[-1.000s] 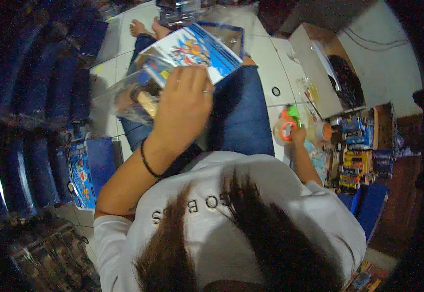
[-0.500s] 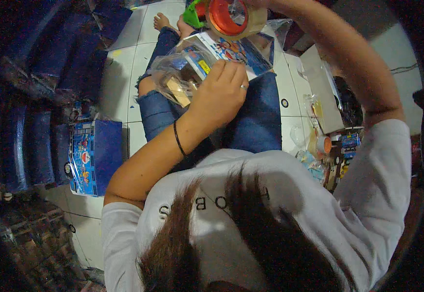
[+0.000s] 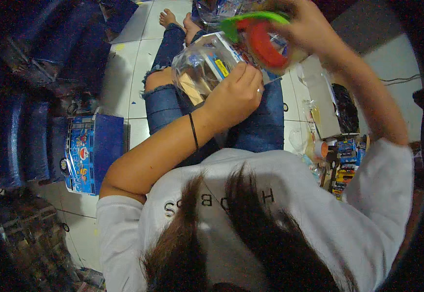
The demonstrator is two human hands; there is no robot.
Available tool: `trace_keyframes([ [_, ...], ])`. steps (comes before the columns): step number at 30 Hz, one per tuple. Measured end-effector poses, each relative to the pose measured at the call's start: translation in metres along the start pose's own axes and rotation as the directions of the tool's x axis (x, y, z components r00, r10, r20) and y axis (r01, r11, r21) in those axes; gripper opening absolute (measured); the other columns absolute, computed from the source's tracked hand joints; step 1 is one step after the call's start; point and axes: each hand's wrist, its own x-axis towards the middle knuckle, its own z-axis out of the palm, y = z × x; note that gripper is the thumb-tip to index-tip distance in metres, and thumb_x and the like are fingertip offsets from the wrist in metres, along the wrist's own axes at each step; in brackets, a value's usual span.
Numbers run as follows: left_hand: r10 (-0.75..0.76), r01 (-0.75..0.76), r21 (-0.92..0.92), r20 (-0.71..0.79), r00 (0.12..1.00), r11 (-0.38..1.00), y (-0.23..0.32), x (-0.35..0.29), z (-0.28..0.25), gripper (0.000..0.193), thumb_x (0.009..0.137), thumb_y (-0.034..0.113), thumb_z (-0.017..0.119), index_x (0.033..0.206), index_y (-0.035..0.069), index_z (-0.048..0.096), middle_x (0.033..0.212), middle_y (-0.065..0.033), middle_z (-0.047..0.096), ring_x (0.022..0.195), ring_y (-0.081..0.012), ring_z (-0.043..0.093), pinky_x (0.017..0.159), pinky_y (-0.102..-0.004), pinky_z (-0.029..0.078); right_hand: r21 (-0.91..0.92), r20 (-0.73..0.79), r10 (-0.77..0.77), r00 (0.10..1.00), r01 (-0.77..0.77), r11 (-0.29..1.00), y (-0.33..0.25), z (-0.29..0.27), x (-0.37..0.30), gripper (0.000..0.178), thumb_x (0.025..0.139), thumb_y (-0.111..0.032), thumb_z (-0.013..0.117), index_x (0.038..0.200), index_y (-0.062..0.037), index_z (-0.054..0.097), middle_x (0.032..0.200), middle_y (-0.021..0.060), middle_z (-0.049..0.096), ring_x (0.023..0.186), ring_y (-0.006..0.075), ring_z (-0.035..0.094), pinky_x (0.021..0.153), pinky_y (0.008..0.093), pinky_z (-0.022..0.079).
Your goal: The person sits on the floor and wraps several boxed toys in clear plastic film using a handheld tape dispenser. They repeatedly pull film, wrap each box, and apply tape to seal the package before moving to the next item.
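A clear plastic bag [image 3: 179,70] lies across my lap, with a printed blue-and-white box or card [image 3: 220,57] and a light wood-coloured strip [image 3: 191,89] showing through it. My left hand [image 3: 236,95] is closed in a pinch on the near edge of this bag. Over the bag's far right side, my right hand [image 3: 305,27] grips a tape dispenser [image 3: 264,46] with a green frame and a red-cored roll. Motion blurs the dispenser and that hand. Whether any tape touches the bag cannot be made out.
On the tiled floor at left stands a blue printed toy bus [image 3: 95,155], beside shiny dark blue wrapped stacks [image 3: 22,131]. At right are a white open carton [image 3: 321,97], an orange-ended roll [image 3: 321,149] and small colourful packages [image 3: 349,158]. More plastic-wrapped goods [image 3: 226,7] lie beyond my feet.
My right hand has swung the tape dispenser rightward and nearer, and the dispenser has turned. My left hand has shifted slightly right and down, keeping its pinch on the plastic bag.
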Motion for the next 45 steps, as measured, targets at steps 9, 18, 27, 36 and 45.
trace_keyframes([
  [9, -0.152, 0.123, -0.259, -0.095, 0.984, 0.958, -0.009, -0.004, 0.001, 0.027, 0.076, 0.017, 0.069, 0.093, 0.003, 0.053, 0.110, -0.0160, 0.053, 0.095, -0.0327, 0.054, 0.082, -0.0426, 0.045, 0.317, 0.145, 0.589, 0.795, -0.601, 0.734, -0.123, -0.048, -0.178, 0.046, 0.058, -0.014, 0.063, 0.103, -0.0007, 0.064, 0.096, 0.0167, 0.055, 0.091, 0.0313, 0.059, 0.083, 0.0381, 0.047],
  [18, 0.276, -0.516, 0.506, 0.475, 0.836, 0.692, 0.001, -0.017, 0.003, 0.060, 0.085, 0.018, 0.041, 0.144, 0.011, 0.033, 0.155, -0.0091, 0.018, 0.143, -0.0198, 0.015, 0.117, -0.0442, 0.003, 0.374, 0.658, 0.319, 0.682, -0.664, 0.648, -0.131, 0.063, -0.178, 0.038, 0.067, -0.024, 0.068, 0.101, -0.0066, 0.068, 0.097, 0.0168, 0.056, 0.088, 0.0372, 0.060, 0.082, 0.0412, 0.050],
  [27, 0.480, -0.507, -0.161, 0.641, 0.598, 0.847, -0.011, -0.043, -0.026, 0.056, 0.085, 0.021, 0.048, 0.141, 0.017, 0.038, 0.145, -0.0078, 0.038, 0.140, -0.0242, 0.024, 0.115, -0.0427, 0.019, 0.667, 0.013, 0.971, -0.237, -0.722, -0.185, -0.028, 0.225, -0.423, 0.051, 0.081, -0.016, 0.061, 0.125, 0.0051, 0.047, 0.114, 0.0156, 0.056, 0.107, 0.0240, 0.052, 0.091, 0.0350, 0.041],
  [36, 0.376, -0.600, 0.021, 0.762, 0.527, 0.800, -0.146, 0.029, -0.107, 0.021, 0.076, 0.017, 0.057, 0.097, 0.017, 0.064, 0.098, -0.0017, 0.059, 0.102, -0.0196, 0.056, 0.095, -0.0365, 0.042, 0.621, 0.082, 0.802, 0.592, -0.659, 0.423, -0.090, 0.161, -0.238, 0.087, 0.071, -0.033, 0.078, 0.137, 0.0019, 0.034, 0.136, 0.0254, 0.038, 0.130, 0.0386, 0.033, 0.109, 0.0449, 0.026],
  [45, -0.160, 0.048, 0.181, 0.673, 0.723, 0.982, -0.148, 0.141, -0.062, 0.034, 0.091, 0.034, 0.053, 0.084, 0.003, 0.064, 0.071, -0.0167, 0.064, 0.065, -0.0367, 0.062, 0.062, -0.0428, 0.052, 0.542, 0.750, 0.288, 0.595, -0.803, 0.248, -0.095, 0.204, -0.150, 0.130, 0.068, -0.050, 0.078, 0.144, 0.0035, -0.015, 0.151, 0.0296, 0.005, 0.141, 0.0340, 0.013, 0.112, 0.0405, 0.024],
])
